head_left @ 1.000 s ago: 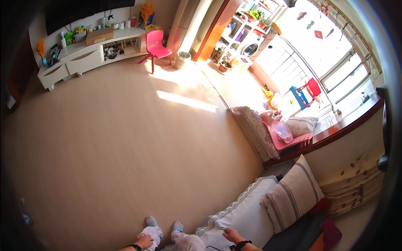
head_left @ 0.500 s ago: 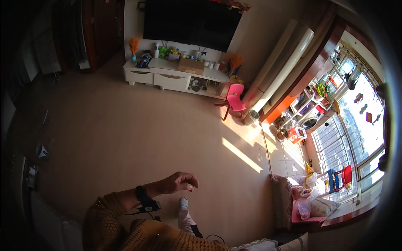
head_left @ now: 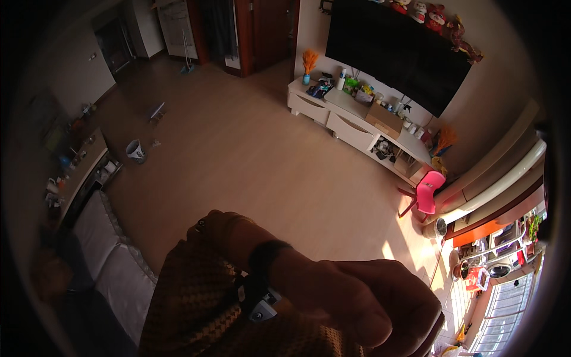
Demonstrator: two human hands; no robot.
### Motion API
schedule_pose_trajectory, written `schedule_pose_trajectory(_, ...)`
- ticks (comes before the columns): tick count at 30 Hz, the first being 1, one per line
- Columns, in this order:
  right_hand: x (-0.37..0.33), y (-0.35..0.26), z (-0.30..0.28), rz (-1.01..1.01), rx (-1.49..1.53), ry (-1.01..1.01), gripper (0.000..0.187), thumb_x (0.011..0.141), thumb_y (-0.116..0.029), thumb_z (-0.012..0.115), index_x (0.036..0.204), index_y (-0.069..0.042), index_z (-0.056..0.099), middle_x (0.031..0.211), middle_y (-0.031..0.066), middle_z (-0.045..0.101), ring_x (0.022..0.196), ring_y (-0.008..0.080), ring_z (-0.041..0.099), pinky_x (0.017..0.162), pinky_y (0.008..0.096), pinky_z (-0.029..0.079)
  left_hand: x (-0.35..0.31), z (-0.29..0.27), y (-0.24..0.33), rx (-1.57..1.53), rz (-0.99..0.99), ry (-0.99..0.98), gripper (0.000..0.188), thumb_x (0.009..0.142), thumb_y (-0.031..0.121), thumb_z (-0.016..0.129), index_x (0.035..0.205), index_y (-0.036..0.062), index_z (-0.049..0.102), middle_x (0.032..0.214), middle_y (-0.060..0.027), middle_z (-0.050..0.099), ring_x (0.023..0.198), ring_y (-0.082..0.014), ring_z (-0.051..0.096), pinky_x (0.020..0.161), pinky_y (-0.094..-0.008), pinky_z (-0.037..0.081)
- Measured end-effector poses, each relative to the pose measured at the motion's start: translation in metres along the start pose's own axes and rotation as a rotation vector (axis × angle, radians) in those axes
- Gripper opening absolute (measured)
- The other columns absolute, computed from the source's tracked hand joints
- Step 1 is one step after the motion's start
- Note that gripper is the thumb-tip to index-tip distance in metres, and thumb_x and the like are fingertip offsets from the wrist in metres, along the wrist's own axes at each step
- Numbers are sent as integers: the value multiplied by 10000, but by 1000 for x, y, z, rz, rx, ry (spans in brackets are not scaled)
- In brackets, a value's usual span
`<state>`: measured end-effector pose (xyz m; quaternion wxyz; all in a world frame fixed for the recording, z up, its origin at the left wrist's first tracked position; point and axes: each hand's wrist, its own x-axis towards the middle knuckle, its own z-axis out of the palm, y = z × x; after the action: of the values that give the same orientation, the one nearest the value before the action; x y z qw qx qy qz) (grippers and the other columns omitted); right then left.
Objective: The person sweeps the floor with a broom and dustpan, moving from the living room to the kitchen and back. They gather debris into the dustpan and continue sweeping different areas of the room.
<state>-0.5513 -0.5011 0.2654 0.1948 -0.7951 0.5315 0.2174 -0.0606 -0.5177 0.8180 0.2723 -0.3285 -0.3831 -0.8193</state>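
My left hand point(head_left: 386, 303) is large and close in the lower middle, its arm reaching across from the left in a brown knitted sleeve point(head_left: 190, 291). Its fingers are curled in and the thumb is folded beside them. Nothing shows in the hand, though its inner side is in shadow. A black strap point(head_left: 270, 253) circles the wrist, with a small dark and grey device point(head_left: 262, 306) hanging below it. The hand touches no furniture that I can see. My right hand is out of sight.
A pale sofa point(head_left: 122, 271) stands at left, with a waste bin point(head_left: 135, 150) beyond it. At the far wall is a white TV cabinet point(head_left: 351, 134) under a black television point(head_left: 398, 53). A pink chair point(head_left: 429, 191) stands by the cabinet's right end, near a sunlit balcony.
The view has swung left, bringing the sofa and doorway in and shifting the cabinet rightward. My left hand has come much closer to the camera, its fingers still curled.
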Motion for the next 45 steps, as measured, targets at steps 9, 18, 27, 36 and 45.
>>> schedule_pose_trajectory(9, 151, -12, -96, -336, -389, 53, 191, 825, -193, 581, 754, -86, 721, 774, 136, 696, 749, 348, 684, 696, 492, 565, -74, -72, 143, 203, 116, 66, 381, 929, 386, 638, 1045, 23, 644, 1025, -121, 630, 1057, -252, 592, 928, -402, 458)
schedule_pose_trajectory(18, 232, -142, -251, 423, 493, -39, 201, 782, -230, 646, 759, -43, 716, 719, 125, 715, 698, 248, 706, 671, 398, 569, -150, -143, 336, 339, 173, 51, 379, 931, 388, 630, 1032, 24, 657, 1034, -128, 629, 1043, -271, 592, 913, -415, 463)
schedule_pose_trajectory(27, 451, -137, -322, -153, -236, -323, 141, 784, -232, 676, 792, -97, 718, 808, 94, 727, 794, 261, 711, 690, 401, 570, -228, -232, 523, 575, 192, 121, 378, 933, 391, 621, 1019, 26, 670, 1042, -135, 628, 1030, -290, 592, 899, -429, 468)
schedule_pose_trajectory(36, 829, -263, -505, -410, -276, -17, 183, 761, -253, 688, 788, -76, 725, 868, 114, 737, 853, 306, 710, 768, 429, 567, -385, -267, 771, 1332, -262, 922, 197, 938, 200, 640, 1004, 17, 668, 970, -102, 651, 926, -244, 620, 816, -363, 491)
schedule_pose_trajectory(45, 1074, -494, -736, -179, 292, 100, 259, 784, -265, 674, 911, -43, 715, 938, 178, 726, 938, 346, 690, 876, 419, 545, -834, -272, 788, 1569, -1343, 2392, 199, 856, 196, 563, 850, 29, 670, 878, -204, 687, 865, -413, 650, 773, -524, 518)
